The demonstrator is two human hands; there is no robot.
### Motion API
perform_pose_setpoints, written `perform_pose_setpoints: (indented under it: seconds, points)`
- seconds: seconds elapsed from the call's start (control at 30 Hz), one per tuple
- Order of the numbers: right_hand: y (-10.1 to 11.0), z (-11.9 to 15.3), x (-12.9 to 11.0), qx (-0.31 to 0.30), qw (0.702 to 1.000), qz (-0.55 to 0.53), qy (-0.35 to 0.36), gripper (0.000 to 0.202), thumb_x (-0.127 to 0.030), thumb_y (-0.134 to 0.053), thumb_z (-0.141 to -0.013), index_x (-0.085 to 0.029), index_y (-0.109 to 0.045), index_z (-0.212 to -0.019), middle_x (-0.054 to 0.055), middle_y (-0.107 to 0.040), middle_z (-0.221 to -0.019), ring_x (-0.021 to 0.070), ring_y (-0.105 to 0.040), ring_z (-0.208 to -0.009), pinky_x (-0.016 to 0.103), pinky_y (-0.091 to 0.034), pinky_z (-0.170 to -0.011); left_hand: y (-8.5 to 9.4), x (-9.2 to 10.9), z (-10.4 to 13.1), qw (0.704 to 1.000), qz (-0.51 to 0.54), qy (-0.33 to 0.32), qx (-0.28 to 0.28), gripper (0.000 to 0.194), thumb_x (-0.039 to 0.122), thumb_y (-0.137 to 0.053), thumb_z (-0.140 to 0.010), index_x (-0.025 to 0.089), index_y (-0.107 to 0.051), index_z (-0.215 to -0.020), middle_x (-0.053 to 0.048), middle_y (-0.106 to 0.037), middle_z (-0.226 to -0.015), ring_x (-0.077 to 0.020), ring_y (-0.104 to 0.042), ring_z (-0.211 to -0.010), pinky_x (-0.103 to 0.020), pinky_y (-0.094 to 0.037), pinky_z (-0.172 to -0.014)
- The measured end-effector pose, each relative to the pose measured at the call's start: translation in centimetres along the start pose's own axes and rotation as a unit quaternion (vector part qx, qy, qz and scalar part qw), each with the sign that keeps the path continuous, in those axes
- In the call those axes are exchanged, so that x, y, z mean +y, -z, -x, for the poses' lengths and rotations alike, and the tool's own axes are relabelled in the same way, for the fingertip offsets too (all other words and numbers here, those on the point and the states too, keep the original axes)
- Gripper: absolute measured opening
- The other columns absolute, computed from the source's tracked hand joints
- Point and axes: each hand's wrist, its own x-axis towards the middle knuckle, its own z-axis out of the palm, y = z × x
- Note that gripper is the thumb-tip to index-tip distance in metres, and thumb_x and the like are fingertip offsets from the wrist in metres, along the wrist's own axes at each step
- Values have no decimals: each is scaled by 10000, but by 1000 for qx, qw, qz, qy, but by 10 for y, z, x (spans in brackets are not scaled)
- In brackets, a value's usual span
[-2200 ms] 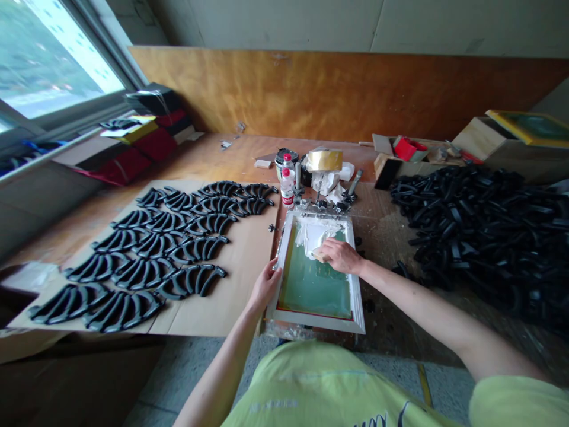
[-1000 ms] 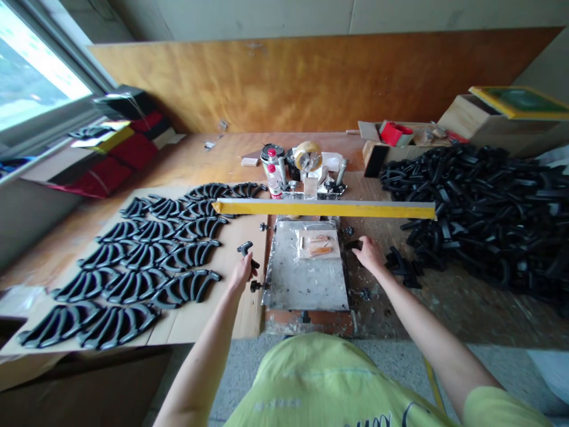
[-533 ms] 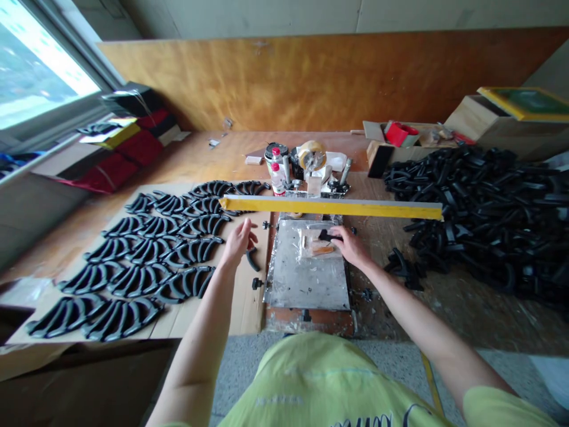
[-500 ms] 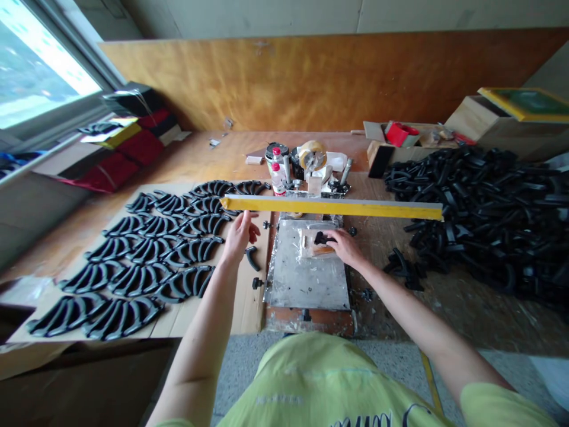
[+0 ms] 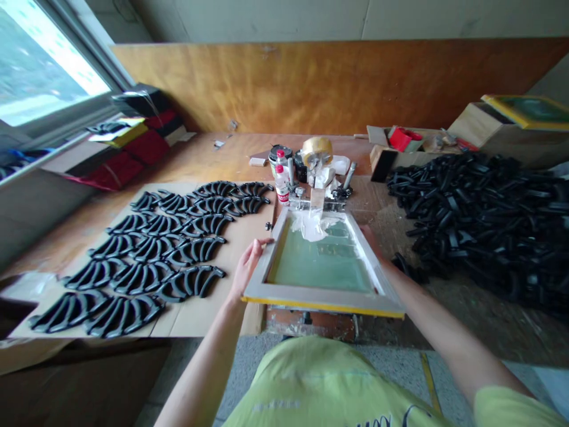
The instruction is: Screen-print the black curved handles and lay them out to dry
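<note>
A screen printing frame (image 5: 320, 298) with green mesh lies tilted over the metal base, its near edge yellow. White paste and a pale scraper (image 5: 317, 200) are at the mesh's far end. My left hand (image 5: 249, 264) is closed at the frame's left side, some fingertips hidden at the edge. Against the right side is my right hand (image 5: 372, 242), its fingers mostly hidden by the frame. The base plate and whatever is on it are covered. Left of the frame, black curved handles (image 5: 133, 279) lie in fanned rows on cardboard (image 5: 186, 320).
A large heap of black handles (image 5: 484, 219) covers the right of the bench. Behind the frame stand red-capped bottles (image 5: 281, 184), a tape roll (image 5: 316, 149) and a dark tub (image 5: 280, 155). Boxes (image 5: 120, 169) sit at the left, with a red tape roll (image 5: 404, 139) at the back right.
The frame has swung down from its raised, edge-on position and now hides the plate. My right hand has left the black piece on the plate and moved to the frame's right side.
</note>
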Motion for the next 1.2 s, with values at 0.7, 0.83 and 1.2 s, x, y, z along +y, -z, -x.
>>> perform_pose_setpoints:
  seconds: [0.7, 0.83, 1.2]
  points:
    - [-30, -11, -82, -225, 861, 232, 393, 106, -143, -565, -853, -188, -648, -804, 40, -658, -815, 182, -573, -814, 265, -370, -680, 7, -118, 4, 991, -79, 102, -22, 714, 578, -609, -791, 204, -500, -1390, -56, -701, -960, -185, -640, -830, -273, -500, -728]
    - [-43, -8, -80, -149, 886, 222, 378, 112, -147, -563, -869, -173, -662, -822, 65, -655, -840, 203, -558, -863, 285, -395, -720, 6, -115, 5, 992, -59, 109, -23, 766, 581, -616, -779, 175, -461, -1411, -51, -698, -884, -172, -630, -739, -265, -493, -655]
    - [-45, -50, -98, -76, 945, 160, 277, 451, -259, -689, -822, -267, -597, -1263, 46, -664, -1012, 200, -609, -872, 295, -464, -763, 8, -67, 11, 991, -48, 122, -39, 815, 580, -677, -730, 187, -463, -1410, -8, -662, -755, -144, -598, -615, -225, -445, -537]
